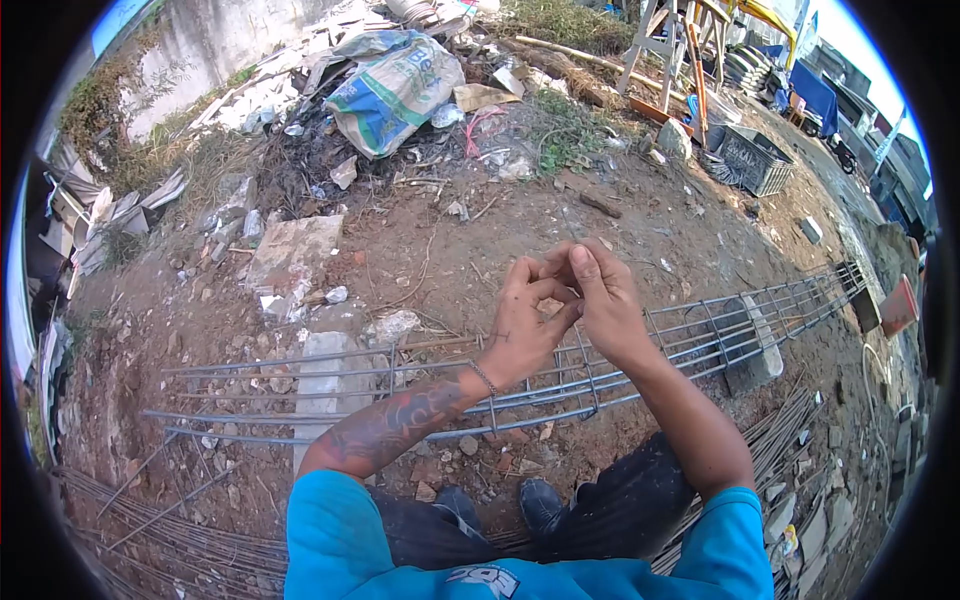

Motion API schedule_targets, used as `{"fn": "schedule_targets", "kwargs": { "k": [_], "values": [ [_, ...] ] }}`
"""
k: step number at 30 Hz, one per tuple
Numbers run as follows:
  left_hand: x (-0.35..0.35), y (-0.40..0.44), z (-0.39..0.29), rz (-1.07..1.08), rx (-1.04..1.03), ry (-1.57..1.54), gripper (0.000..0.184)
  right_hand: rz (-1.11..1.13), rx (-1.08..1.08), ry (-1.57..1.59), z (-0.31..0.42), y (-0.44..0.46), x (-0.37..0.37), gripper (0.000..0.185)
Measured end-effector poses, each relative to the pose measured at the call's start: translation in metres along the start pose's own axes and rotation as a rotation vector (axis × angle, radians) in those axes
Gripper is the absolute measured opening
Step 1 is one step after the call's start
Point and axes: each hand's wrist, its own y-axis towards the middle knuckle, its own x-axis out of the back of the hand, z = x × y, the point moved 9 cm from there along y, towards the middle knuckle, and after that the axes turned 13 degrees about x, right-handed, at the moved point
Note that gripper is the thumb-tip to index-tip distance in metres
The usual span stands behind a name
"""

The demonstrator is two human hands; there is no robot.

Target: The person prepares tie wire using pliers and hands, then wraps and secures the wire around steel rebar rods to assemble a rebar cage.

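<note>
My left hand [522, 325] and my right hand [612, 308] meet at the fingertips above a long steel rebar cage [590, 380]. The fingers of both are closed in a pinch. Whatever lies between them is too small to make out; a faint thin line, perhaps wire, rises just above the fingertips. Below the hands, the cage runs from left to far right, with square stirrups around its long bars. It rests across a pale concrete slab [325, 350] on the left and a grey block [765, 340] on the right.
Loose rebar [190, 535] lies near my feet on both sides. Beyond the cage are rubble, a printed sack [395, 90], a black plastic crate [752, 160] and a wooden trestle [690, 45]. A reddish bucket [898, 305] stands at the cage's right end.
</note>
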Motion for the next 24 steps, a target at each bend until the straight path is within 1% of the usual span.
{"fn": "schedule_targets", "kwargs": {
  "k": [1,2,3,4,5,6,7,8,9,10,11,12,13,14,15,16,17,18,19,20,22,23,24],
  "values": [
    [0.000,0.002,0.004,0.040,0.025,0.001,0.022,0.008,0.048,-0.049,0.001,0.001,0.002,0.033],
    [0.000,0.005,0.008,0.080,0.050,0.001,0.030,0.011,0.047,-0.044,0.003,0.002,0.004,0.033],
    [0.011,0.010,0.000,0.076,0.052,0.001,0.030,0.002,-0.002,-0.024,0.004,0.003,0.009,0.033],
    [0.016,0.012,-0.021,0.174,-0.057,0.278,0.034,-0.008,-0.053,-0.006,0.006,0.004,0.014,0.033],
    [0.016,0.012,-0.031,0.271,-0.165,0.554,0.039,0.009,-0.193,0.056,0.005,0.001,0.016,0.033],
    [0.036,0.017,-0.040,0.131,-0.251,0.471,0.041,0.014,-0.198,0.054,0.005,0.000,0.020,0.033],
    [0.054,0.020,-0.051,-0.007,-0.333,0.390,0.045,0.084,-0.260,0.187,0.000,-0.004,0.012,0.033],
    [0.059,0.032,-0.054,-0.008,-0.327,0.393,0.045,0.155,-0.319,0.323,-0.003,-0.008,0.002,0.032],
    [0.072,0.035,-0.078,-0.174,-0.521,0.468,0.045,0.159,-0.325,0.328,-0.002,-0.010,0.000,0.032],
    [0.082,0.031,-0.095,-0.342,-0.713,0.543,0.046,0.227,-0.387,0.374,0.000,-0.015,-0.010,0.032],
    [0.085,0.038,-0.087,-0.344,-0.701,0.552,0.046,0.298,-0.449,0.421,0.000,-0.021,-0.021,0.031],
    [0.078,0.051,-0.068,-0.180,-0.639,0.535,0.043,0.310,-0.452,0.422,0.000,-0.022,-0.024,0.031],
    [0.070,0.058,-0.053,-0.023,-0.578,0.510,0.041,0.322,-0.435,0.541,0.006,-0.022,-0.027,0.031],
    [0.074,0.057,-0.045,-0.036,-0.577,0.507,0.041,0.330,-0.418,0.656,0.013,-0.022,-0.027,0.032],
    [0.072,0.073,-0.014,0.176,-0.223,0.354,0.039,0.287,-0.428,0.753,0.017,-0.021,-0.023,0.032],
    [0.064,0.078,0.018,0.386,0.124,0.190,0.037,0.291,-0.419,0.737,0.021,-0.020,-0.019,0.032],
    [0.064,0.077,0.018,0.385,0.107,0.183,0.037,0.253,-0.300,0.946,0.040,-0.013,-0.014,0.032],
    [0.070,0.076,0.015,0.326,0.106,-0.026,0.031,0.210,-0.173,1.153,0.059,-0.007,-0.005,0.031],
    [0.077,0.074,0.010,0.269,0.105,-0.235,0.025,0.194,-0.069,1.193,0.076,-0.001,0.006,0.030],
    [0.079,0.072,0.004,0.283,0.089,-0.244,0.025,0.187,-0.054,1.175,0.088,0.003,0.010,0.030],
    [0.077,0.066,-0.012,0.248,0.073,-0.064,0.028,0.021,0.163,1.365,0.122,0.013,0.037,0.029],
    [0.065,0.062,-0.018,0.268,0.053,-0.095,0.028,0.019,0.252,1.397,0.132,0.017,0.046,0.028],
    [0.050,0.054,-0.033,0.282,-0.097,0.011,0.028,0.014,0.264,1.359,0.138,0.020,0.053,0.028]
  ]
}}
